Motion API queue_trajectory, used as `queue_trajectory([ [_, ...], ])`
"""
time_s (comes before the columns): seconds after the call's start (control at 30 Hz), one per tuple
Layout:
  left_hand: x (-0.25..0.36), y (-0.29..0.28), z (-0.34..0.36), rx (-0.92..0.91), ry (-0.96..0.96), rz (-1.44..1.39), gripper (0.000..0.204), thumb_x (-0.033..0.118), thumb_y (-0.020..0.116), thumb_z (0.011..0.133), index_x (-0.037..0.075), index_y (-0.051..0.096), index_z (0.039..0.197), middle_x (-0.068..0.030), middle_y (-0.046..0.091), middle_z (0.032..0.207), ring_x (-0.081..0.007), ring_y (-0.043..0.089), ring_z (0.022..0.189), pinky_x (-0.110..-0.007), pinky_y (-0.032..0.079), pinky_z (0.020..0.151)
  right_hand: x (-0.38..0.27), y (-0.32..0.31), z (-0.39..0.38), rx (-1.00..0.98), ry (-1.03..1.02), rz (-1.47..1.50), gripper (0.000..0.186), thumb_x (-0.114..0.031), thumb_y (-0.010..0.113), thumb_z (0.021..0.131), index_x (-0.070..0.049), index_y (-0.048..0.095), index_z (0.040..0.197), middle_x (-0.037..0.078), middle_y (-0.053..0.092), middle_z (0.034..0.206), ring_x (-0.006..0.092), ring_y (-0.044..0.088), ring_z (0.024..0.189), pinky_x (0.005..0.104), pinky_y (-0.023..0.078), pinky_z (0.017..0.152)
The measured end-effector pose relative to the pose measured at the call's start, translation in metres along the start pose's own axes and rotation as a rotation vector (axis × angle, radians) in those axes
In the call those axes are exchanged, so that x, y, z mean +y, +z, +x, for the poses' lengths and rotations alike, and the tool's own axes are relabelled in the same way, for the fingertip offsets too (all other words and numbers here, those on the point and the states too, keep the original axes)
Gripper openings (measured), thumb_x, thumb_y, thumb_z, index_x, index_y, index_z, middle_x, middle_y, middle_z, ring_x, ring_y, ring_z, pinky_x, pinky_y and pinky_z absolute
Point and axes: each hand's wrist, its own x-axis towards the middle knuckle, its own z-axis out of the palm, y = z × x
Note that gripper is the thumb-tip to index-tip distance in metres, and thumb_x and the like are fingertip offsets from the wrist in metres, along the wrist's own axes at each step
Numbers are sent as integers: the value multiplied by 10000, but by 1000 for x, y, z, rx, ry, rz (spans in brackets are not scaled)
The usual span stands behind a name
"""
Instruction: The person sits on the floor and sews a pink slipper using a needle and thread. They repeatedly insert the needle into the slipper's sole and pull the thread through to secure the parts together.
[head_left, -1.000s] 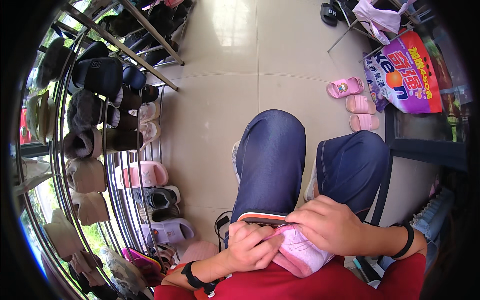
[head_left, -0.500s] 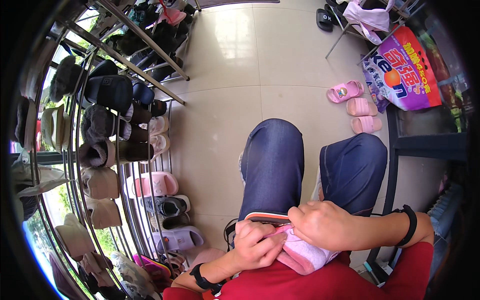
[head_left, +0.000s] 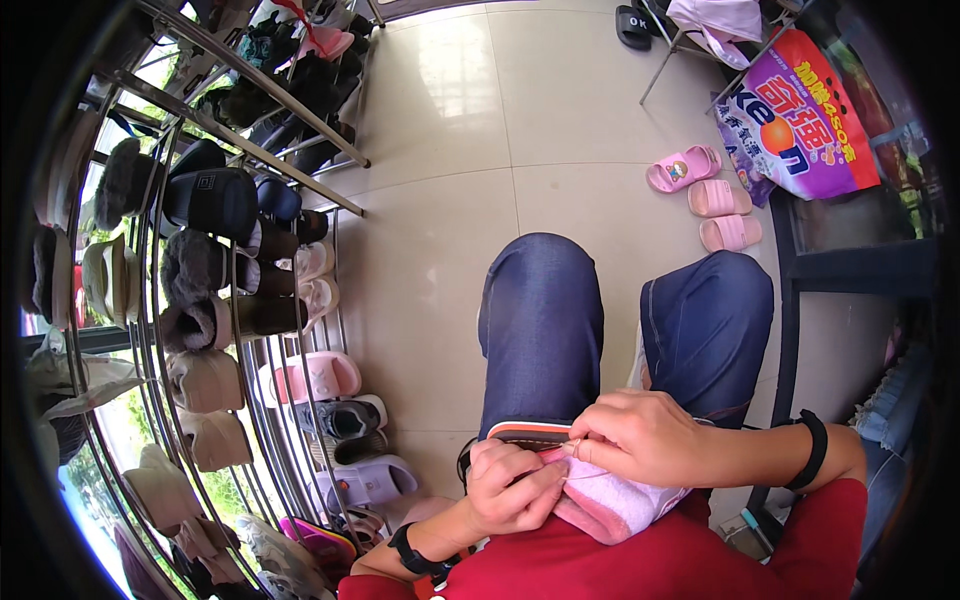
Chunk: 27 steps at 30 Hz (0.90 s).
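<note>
At 5 o'clock, pinching pink fabric (head_left: 597, 507) w/ L fingers (head_left: 508, 488) & R fingers (head_left: 598, 424) nr orange-edged sole (head_left: 530, 432), tension evenly w/o bunching.

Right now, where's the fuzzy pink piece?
In the head view, the fuzzy pink piece is low, right of centre, against the red shirt, with your left hand at its left and your right hand along its upper edge.

Knees (head_left: 543, 275) stand ahead of the left hand (head_left: 512, 487) and right hand (head_left: 640, 437); beyond, open floor (head_left: 430, 230) leaves passage between racks (head_left: 300, 178) at left and slippers (head_left: 720, 198) and a bag (head_left: 845, 165) at right.
</note>
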Motion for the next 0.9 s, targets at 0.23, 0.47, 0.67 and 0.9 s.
queue_trajectory([
  [0.23, 2, 1, 5, -13, -15, -18, 242, 73, 749, 566, 128, 700, 796, 8, 541, 779, -168, 517, 696, -302, 390, 639, -3, -30, 13, -179, -80, -183, 129, -113, 640, 800, -5, 577, 769, 125, 589, 725, 252, 599, 703, 369, 474, 583],
  [0.47, 1, 1, 1, 1, -7, -9, 254, 75, 761, 591, 117, 691, 831, -2, 547, 822, -174, 530, 718, -298, 406, 671, 25, 2, -2, -136, 240, 443, 128, -148, 692, 821, -28, 649, 833, 88, 631, 796, 143, 598, 655, 285, 468, 588],
  [0.67, -2, -18, 19, -21, -344, 29, 271, 146, 757, 706, 26, 662, 930, -116, 607, 970, -272, 563, 899, -361, 445, 805, 26, 10, -40, 211, -35, 215, 203, -255, 654, 868, -59, 689, 907, 52, 599, 866, 258, 553, 937, 359, 436, 827],
  [0.9, -13, -21, 41, -383, -475, -442, 115, 106, 665, 813, -4, 680, 841, -98, 672, 883, -233, 560, 935, -344, 422, 854, 20, 16, -44, 206, -51, 93, 348, -362, 727, 777, -68, 620, 930, 81, 565, 918, 276, 519, 926, 388, 401, 859],
])
